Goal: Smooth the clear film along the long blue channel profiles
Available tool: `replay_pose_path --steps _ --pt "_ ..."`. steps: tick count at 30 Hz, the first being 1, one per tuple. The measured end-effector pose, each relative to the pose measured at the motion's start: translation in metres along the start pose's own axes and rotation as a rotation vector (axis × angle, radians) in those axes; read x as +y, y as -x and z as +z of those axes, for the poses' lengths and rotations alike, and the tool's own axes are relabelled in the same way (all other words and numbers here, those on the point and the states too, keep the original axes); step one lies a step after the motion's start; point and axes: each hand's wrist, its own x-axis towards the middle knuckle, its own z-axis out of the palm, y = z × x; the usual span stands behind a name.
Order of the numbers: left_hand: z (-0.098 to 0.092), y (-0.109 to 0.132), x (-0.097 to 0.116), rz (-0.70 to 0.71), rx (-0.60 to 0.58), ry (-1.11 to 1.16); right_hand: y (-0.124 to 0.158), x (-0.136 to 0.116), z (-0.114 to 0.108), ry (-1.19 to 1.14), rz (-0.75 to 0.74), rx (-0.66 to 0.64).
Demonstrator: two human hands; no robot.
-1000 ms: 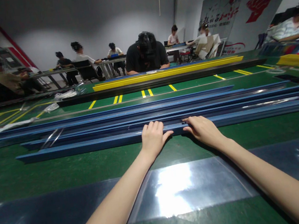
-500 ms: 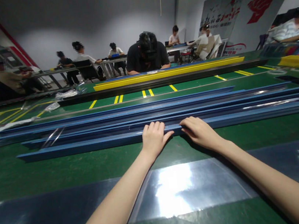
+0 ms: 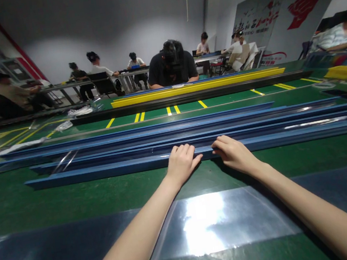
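A long blue plastic strip (image 3: pixel 102 172), the nearest of several, lies across the green table. My left hand (image 3: pixel 181 163) is closed over its middle, fingers bent over the top and the thumb pointing right along the near side. Just to the right, a short gap away, my right hand (image 3: pixel 233 154) grips the same strip with curled fingers; its fingertips are partly hidden. Behind the hands lie more blue strips (image 3: pixel 142 137), side by side. Nearer to me, under my forearms, a glossy clear plastic sheet (image 3: pixel 237 215) stretches from left to right.
Farther back on the green table (image 3: pixel 137 191) lie a black strip (image 3: pixel 188 97) and a yellow strip (image 3: pixel 199 86). Crumpled clear plastic (image 3: pixel 80 111) sits at the far left. A person (image 3: pixel 170 63) leans over the opposite edge, and other people sit at tables behind.
Both hands keep their place on the blue strip, with hardly any movement. The whole view has shifted slightly, so things appear a little lower and farther right.
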Motion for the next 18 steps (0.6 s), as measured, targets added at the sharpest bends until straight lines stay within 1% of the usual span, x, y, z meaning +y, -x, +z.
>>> replay_pose_path --steps 7,10,15,18 --pt "0.000 0.000 0.002 0.027 0.064 0.050 0.001 0.002 -0.007 0.072 -0.005 -0.035" --pt "0.000 0.000 0.002 0.035 0.056 0.038 0.006 0.008 -0.012 0.117 0.006 -0.045" --pt "0.000 0.001 0.000 -0.029 0.042 0.016 0.016 0.024 -0.020 0.200 0.045 -0.074" --pt "0.000 0.002 -0.001 -0.038 0.026 -0.005 0.020 0.032 -0.024 0.223 0.067 -0.096"
